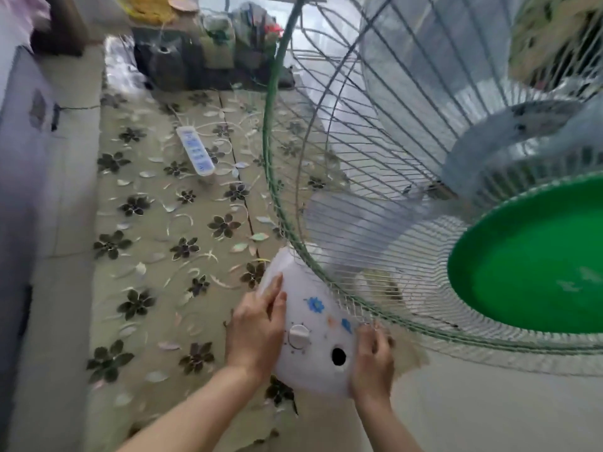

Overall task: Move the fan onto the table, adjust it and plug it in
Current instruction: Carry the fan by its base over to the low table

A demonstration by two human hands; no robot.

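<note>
A large fan fills the right half of the view, with a wire cage (375,151), a green centre disc (535,259) and pale blades. Its white base (313,324) carries a round knob (298,336), a dark hole and blue flower prints. My left hand (257,331) grips the base's left side. My right hand (372,357) grips its right side near the cage rim. The base is over the near part of the table (156,230), which has a flower-patterned cloth. A white power strip (195,150) lies further back on the table.
Several cluttered items, including dark containers (169,63) and plastic-wrapped things (254,27), stand along the table's far end. A grey wall or cabinet (19,158) runs down the left side, with a thin cable leading from it. Pale floor (489,412) shows at the lower right.
</note>
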